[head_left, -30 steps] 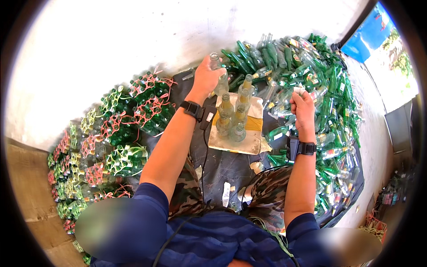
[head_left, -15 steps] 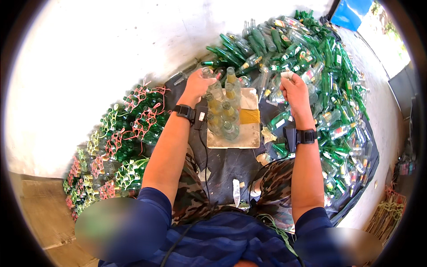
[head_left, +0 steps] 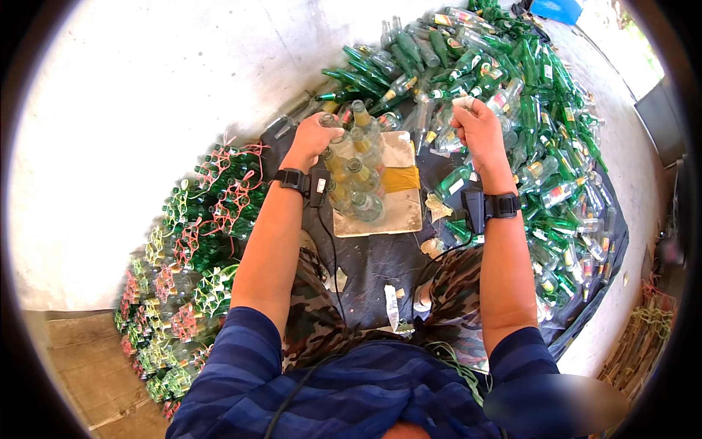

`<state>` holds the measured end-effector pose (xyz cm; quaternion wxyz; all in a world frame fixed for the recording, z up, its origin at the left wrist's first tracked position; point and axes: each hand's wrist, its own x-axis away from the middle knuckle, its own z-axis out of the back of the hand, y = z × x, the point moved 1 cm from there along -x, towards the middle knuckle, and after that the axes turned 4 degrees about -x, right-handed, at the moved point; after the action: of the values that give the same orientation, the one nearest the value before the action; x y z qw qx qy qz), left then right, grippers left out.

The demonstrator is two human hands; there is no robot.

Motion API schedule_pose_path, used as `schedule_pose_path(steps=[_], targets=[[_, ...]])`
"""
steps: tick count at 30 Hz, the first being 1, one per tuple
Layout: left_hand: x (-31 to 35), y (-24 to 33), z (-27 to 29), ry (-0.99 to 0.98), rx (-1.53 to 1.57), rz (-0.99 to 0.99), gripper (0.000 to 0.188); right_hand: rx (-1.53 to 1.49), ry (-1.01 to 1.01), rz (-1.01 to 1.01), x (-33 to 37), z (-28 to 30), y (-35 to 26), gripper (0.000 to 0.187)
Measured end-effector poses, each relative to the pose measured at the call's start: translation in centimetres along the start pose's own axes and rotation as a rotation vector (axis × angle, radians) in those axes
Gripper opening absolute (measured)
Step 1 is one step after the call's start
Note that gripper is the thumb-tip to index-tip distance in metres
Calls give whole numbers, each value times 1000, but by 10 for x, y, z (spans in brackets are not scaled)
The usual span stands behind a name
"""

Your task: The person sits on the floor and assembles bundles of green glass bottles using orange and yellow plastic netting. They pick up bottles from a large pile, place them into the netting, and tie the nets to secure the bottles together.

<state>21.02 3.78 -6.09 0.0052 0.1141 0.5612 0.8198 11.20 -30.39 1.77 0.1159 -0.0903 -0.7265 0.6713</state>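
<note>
Several clear glass bottles (head_left: 361, 172) stand upright in a tight cluster on the left part of a worn, pale board (head_left: 395, 219) in front of me. My left hand (head_left: 314, 141) is closed around the neck of the far-left clear glass bottle (head_left: 328, 121). My right hand (head_left: 480, 132) is raised to the right of the board, its fingers curled into a pinch. Something whitish (head_left: 463, 102) shows at its thumb and fingertips; whether that is a held scrap or a finger wrapping, I cannot tell.
A big heap of loose green and clear bottles (head_left: 537, 124) spreads along the far and right sides on dark sheeting (head_left: 614, 241). At left, bottle bundles (head_left: 194, 234) are tied with pink and yellow strips. Yellow tape (head_left: 401, 179) crosses the board. Cardboard (head_left: 102, 373) lies at lower left.
The whole view has shifted a little. The bottle cluster sits slightly further left on the board, with my left hand still at the same bottle. My right hand stays pinched and raised.
</note>
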Motion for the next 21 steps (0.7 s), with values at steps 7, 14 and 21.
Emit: schedule_pose_path(steps=[7,14,21], targets=[[2,2,-2,-25,6,7,40,13,3,1,-5,5,5,17],[2,1,1,-35,-65,42,37,9,6,4,-11,9,6,19],[-2,-3,0,-47,-10,26,35,-12,18,10,-10,12,3,16]])
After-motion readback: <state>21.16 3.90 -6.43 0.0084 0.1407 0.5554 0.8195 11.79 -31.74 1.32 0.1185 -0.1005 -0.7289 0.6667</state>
